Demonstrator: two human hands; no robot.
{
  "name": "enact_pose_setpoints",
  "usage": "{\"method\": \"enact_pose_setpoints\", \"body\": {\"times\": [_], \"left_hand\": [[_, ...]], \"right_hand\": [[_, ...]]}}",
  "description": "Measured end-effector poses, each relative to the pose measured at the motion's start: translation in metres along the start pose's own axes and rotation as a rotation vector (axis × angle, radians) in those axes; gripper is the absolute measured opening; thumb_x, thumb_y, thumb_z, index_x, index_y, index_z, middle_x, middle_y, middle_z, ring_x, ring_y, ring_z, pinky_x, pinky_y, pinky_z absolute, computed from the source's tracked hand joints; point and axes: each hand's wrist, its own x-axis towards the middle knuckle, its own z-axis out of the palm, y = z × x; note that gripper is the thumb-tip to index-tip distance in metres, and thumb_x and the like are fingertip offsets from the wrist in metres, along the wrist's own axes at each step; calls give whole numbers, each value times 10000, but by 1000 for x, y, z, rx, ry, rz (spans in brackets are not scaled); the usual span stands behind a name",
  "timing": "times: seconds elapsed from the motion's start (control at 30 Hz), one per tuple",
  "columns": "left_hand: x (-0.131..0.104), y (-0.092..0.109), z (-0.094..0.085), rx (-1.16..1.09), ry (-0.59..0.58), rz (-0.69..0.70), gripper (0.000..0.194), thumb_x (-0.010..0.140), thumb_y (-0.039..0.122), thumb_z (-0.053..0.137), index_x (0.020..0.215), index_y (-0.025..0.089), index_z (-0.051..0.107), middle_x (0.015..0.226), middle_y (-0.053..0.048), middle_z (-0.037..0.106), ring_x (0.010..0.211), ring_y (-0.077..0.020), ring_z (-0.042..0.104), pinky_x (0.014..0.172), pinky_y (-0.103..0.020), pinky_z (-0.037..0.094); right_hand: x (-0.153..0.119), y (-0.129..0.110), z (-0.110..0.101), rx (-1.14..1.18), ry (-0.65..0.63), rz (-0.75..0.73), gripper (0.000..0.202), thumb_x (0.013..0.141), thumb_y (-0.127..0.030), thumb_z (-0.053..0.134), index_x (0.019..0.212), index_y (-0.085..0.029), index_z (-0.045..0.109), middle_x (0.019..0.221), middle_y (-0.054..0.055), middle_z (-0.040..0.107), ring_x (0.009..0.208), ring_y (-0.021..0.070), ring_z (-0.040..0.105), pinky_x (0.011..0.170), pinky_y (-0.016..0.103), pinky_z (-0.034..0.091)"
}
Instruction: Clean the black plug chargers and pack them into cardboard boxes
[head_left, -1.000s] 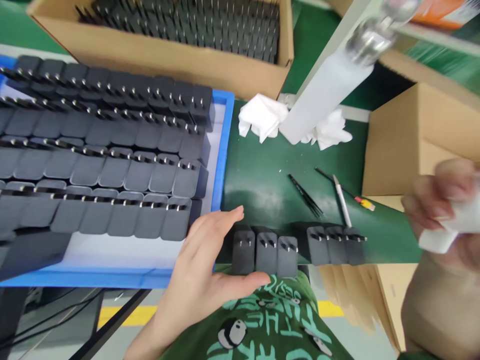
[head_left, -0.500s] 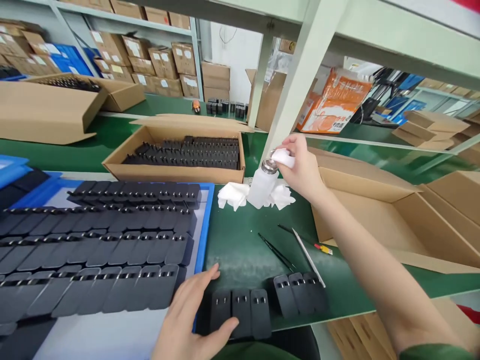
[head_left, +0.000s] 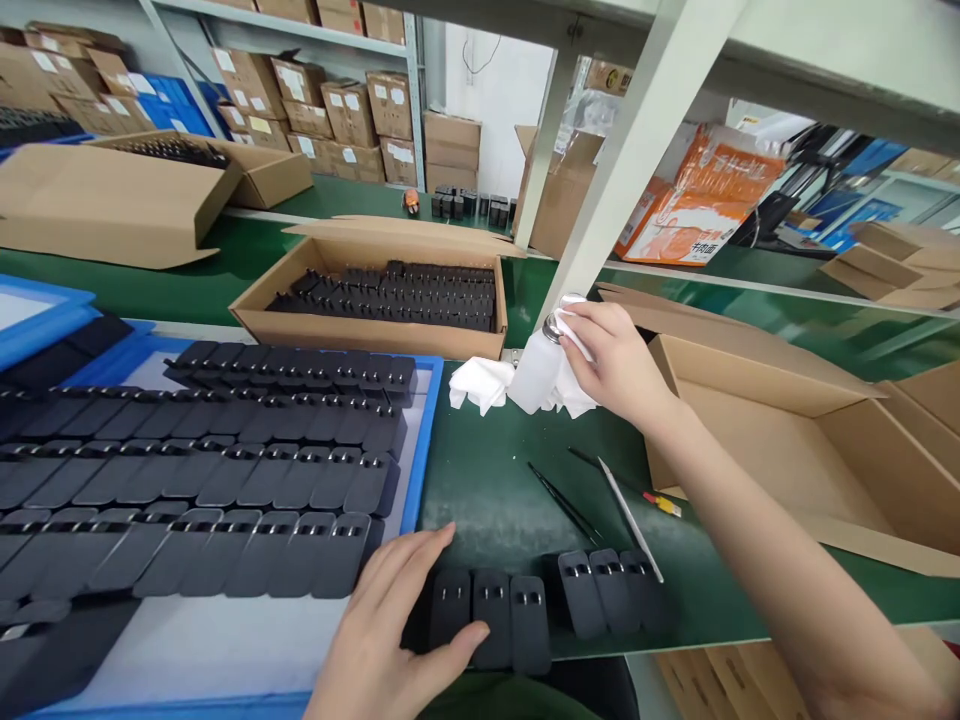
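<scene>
My right hand (head_left: 619, 362) is closed around a white wipe (head_left: 574, 302), which it holds against the metal top of a translucent white bottle (head_left: 534, 372). The bottle leans a little on the green bench, with crumpled white wipes (head_left: 480, 384) on both sides of its base. At the front edge, my left hand (head_left: 401, 620) has its thumb and fingers spread, beside a row of three black plug adapters (head_left: 491, 622) with metal prongs facing up. Another small group of black adapters (head_left: 600, 595) stands to the right of that row.
A blue-rimmed tray (head_left: 424, 440) with rows of black adapters fills the left. Behind it is a carton (head_left: 367, 338) of adapters. Black tweezers (head_left: 562, 500) and a silver pen-like tool (head_left: 630, 520) lie mid-bench. An open carton (head_left: 780, 440) sits right, near a pale metal post (head_left: 622, 150).
The fingers of my right hand have come down over the bottle's top with the wipe. My left hand stays spread by the adapters. The whole view has shifted slightly.
</scene>
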Motion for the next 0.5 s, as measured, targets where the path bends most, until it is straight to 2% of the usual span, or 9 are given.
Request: {"method": "enact_pose_setpoints", "body": {"times": [0.07, 0.13, 0.27, 0.5], "left_hand": [[4, 0, -4, 35, 0, 67, 489, 970, 533, 587, 1416, 352, 504, 1280, -70, 699, 1137, -259, 711, 835, -333, 656], [6, 1, -8, 41, 19, 124, 496, 961, 535, 602, 1398, 319, 508, 1243, -81, 709, 1130, -263, 709, 844, -353, 656], [8, 4, -11, -36, -8, 132, 617, 910, 610, 647, 1412, 281, 500, 1251, -97, 691, 1157, -266, 676, 950, -395, 614], [9, 10, -15, -127, -46, 169, 792, 806, 657, 711, 1450, 256, 486, 1219, -94, 682, 1161, -267, 632, 1017, -401, 525]], "right_hand": [[-1, 1, 0, 1, -5, -2, 262, 990, -251, 499, 1192, -192, 655, 1154, 138, 688, 1059, 312, 643, 904, 531, 574], [-2, 2, 0, 14, -24, 24, 263, 996, -273, 492, 1187, -191, 653, 1166, 144, 688, 1088, 326, 639, 931, 554, 558], [-2, 1, -3, -2, -81, 78, 244, 1024, -313, 476, 1170, -219, 646, 1228, 134, 685, 1171, 308, 626, 1009, 529, 521], [4, -2, -11, -43, -161, 100, 359, 1053, -362, 402, 1157, -150, 672, 1271, 150, 669, 1226, 293, 602, 1052, 500, 506]]}}
